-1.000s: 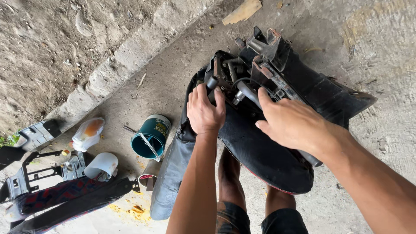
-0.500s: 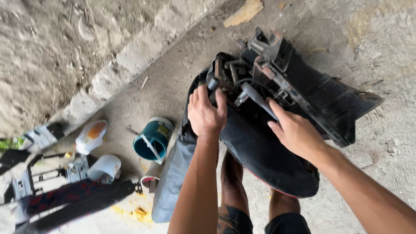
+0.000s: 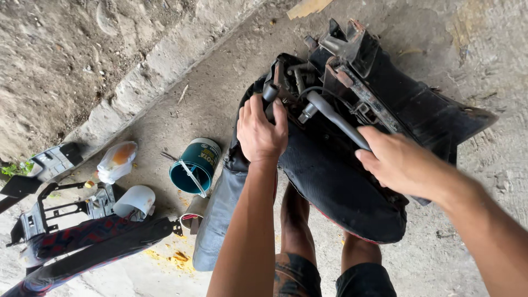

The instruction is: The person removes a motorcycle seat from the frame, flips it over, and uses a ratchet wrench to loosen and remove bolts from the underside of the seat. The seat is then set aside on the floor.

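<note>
A big black plastic motorcycle body part (image 3: 335,181) with metal brackets and hoses at its top stands on the concrete in front of my knees. My left hand (image 3: 259,132) grips its upper left edge beside a short black tube. My right hand (image 3: 399,162) is closed around the lower end of a long grey wrench handle (image 3: 335,120), whose head sits on a fitting among the brackets.
A teal can (image 3: 195,165) with a tool across its mouth lies on its side to the left. Near it are a white-and-orange lamp housing (image 3: 115,160), a white cup-shaped part (image 3: 135,201), and black and red fairing panels (image 3: 82,242). A stone kerb (image 3: 159,71) runs diagonally behind.
My right hand has slid down and to the right along the grey handle, away from the brackets. The left hand stays gripped on the part's edge.
</note>
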